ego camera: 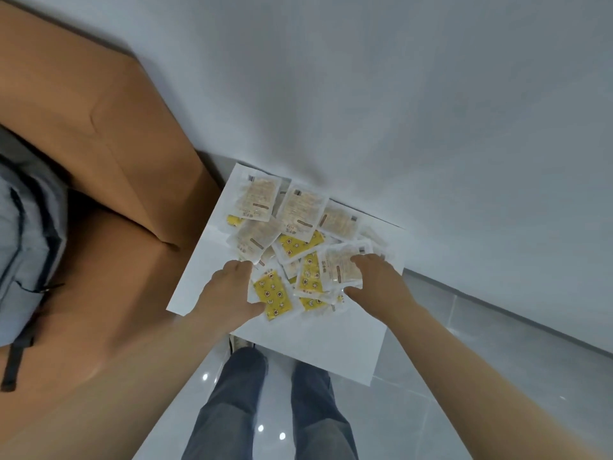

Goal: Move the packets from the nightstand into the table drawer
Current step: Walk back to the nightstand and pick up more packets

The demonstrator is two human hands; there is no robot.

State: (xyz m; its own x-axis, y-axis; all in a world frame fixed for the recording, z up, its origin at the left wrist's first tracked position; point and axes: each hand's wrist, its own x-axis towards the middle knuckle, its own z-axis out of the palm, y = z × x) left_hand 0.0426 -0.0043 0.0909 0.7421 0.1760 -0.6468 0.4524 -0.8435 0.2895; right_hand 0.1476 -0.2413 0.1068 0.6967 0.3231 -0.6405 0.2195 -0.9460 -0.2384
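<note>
A pile of several packets (292,234), some pale and some yellow with a flower print, lies on the white nightstand (318,340). My left hand (229,290) is at the pile's left edge with its fingers curled down. Its thumb touches the lower edge of a yellow packet (273,293), which lies between thumb and fingers. My right hand (374,277) is at the pile's right side and pinches a pale packet (341,267), fingers on top and thumb below. No drawer is in view.
A brown padded bed frame (99,134) stands close on the left of the nightstand, with a grey backpack (23,234) on it. A white wall (398,111) runs behind. My legs (272,410) stand on glossy grey floor tiles in front.
</note>
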